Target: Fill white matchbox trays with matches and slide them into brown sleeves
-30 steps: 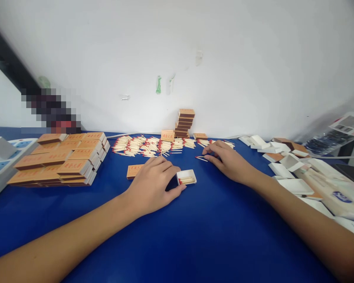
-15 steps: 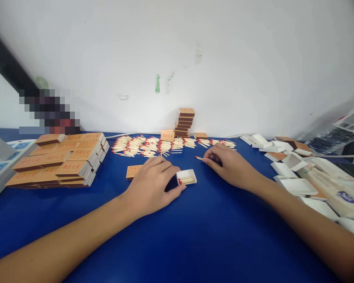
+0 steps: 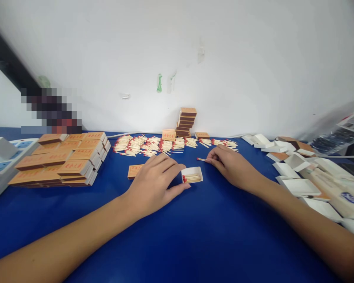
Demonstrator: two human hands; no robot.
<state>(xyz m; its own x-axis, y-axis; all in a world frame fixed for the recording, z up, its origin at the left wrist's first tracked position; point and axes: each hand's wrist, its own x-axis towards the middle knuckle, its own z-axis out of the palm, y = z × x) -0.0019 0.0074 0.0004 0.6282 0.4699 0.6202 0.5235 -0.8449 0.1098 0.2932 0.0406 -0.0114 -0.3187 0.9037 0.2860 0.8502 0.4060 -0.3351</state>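
Note:
My left hand (image 3: 157,179) grips the left end of a white matchbox tray (image 3: 196,171) between thumb and fingers. Several red-tipped matches (image 3: 192,178) lie in that tray, their heads to the left. My right hand (image 3: 224,161), a little beyond the tray and to its right, pinches a match (image 3: 201,159) whose red head points left. An orange matchbox sleeve or box (image 3: 134,171) lies on the blue table, partly hidden behind my left hand. Loose matches (image 3: 129,144) are spread in a row beyond both hands.
Stacked matchboxes (image 3: 73,157) fill the left side. A leaning tower of boxes (image 3: 186,122) stands by the wall. White trays (image 3: 301,185) and a plastic packet (image 3: 342,188) lie at right. A power strip (image 3: 14,157) sits at far left on the blue table (image 3: 194,236).
The tray in my left hand has shifted slightly right, and more of its matches show. My right hand still pinches a match, nearly in the same place.

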